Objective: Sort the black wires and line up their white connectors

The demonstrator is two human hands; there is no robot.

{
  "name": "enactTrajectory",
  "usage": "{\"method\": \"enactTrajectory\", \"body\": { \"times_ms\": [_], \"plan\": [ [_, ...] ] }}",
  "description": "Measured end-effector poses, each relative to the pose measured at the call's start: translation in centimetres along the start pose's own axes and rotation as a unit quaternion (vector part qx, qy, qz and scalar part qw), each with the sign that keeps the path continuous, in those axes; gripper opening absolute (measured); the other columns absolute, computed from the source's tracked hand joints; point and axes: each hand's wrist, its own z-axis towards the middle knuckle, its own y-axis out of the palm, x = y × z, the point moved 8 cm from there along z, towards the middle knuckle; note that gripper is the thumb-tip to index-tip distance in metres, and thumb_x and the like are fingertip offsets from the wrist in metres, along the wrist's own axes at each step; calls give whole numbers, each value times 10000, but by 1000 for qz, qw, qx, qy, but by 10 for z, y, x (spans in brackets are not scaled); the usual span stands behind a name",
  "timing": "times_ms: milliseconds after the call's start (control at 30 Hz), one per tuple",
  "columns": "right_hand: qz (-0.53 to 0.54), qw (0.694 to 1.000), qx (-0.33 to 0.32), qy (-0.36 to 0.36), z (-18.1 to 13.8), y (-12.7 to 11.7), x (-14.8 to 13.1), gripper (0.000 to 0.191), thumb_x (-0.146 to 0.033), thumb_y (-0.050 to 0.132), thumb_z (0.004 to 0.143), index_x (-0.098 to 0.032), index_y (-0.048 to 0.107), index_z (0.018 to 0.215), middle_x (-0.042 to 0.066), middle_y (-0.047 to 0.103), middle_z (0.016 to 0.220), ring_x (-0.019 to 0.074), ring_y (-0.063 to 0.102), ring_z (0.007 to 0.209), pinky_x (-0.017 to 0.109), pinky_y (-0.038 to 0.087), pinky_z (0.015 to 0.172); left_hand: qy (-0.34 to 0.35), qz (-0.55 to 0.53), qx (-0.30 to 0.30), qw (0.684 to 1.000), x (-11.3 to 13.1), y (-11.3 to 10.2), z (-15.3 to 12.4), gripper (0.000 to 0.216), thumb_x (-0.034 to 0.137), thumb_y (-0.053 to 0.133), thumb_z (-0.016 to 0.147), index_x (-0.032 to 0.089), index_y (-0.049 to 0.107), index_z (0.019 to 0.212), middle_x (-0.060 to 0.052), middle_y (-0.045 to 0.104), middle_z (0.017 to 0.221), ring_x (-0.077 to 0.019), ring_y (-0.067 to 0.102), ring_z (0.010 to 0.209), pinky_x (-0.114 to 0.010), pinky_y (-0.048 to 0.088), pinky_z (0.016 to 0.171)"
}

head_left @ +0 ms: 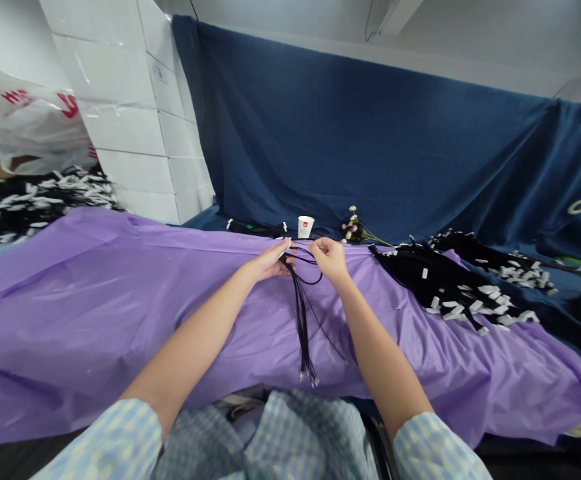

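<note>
My left hand (271, 260) is closed around the upper end of a bundle of thin black cables (301, 313). The bundle hangs down over the purple cloth, its pale metallic tips lowest. A pinch of my right hand (329, 257) holds one or more thin black strands, which run across to the left hand. Below and between the hands, a strand curves in a loop. One loose strand slants down to the right of the bundle. White tags or connectors show by the left thumb; their exact shape is too small to tell.
A purple cloth (170, 293) covers the table. Piles of black cables with white ends (440, 280) lie at right, more (45, 200) at far left. Behind the hands are a paper cup (305, 227), flowers (354, 230) and a flat cable bundle (257, 229). White boxes (115, 87) stand left.
</note>
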Motion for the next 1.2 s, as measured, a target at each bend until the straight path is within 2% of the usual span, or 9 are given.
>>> {"method": "enactTrajectory", "body": {
  "times_ms": [633, 933, 1200],
  "plan": [
    [-14, 999, -18, -43, -1, 3, -2, 317, -405, 586, 944, -130, 602, 790, -46, 542, 640, 81, 512, 532, 228, 461, 547, -6, 23, -8, 1000, -4, -1, 2, 512, 669, 598, 787, 197, 592, 985, 42, 498, 585, -157, 601, 590, -305, 491, 644],
    [-39, 995, -46, -74, -5, 7, -7, 293, -412, 632, 909, -132, 661, 828, -22, 617, 689, 102, 567, 592, 257, 491, 609, -23, 47, -27, 998, -5, 10, -5, 510, 649, 620, 784, 198, 608, 1022, 38, 499, 590, -162, 597, 601, -293, 469, 626],
    [-35, 994, -57, -81, -7, 7, -16, 292, -406, 628, 916, -134, 671, 817, -5, 663, 739, 114, 607, 644, 274, 514, 654, -26, 54, -31, 998, -5, 9, -5, 500, 652, 591, 804, 201, 602, 1021, 37, 499, 597, -160, 600, 609, -292, 468, 630]
  ]
}}
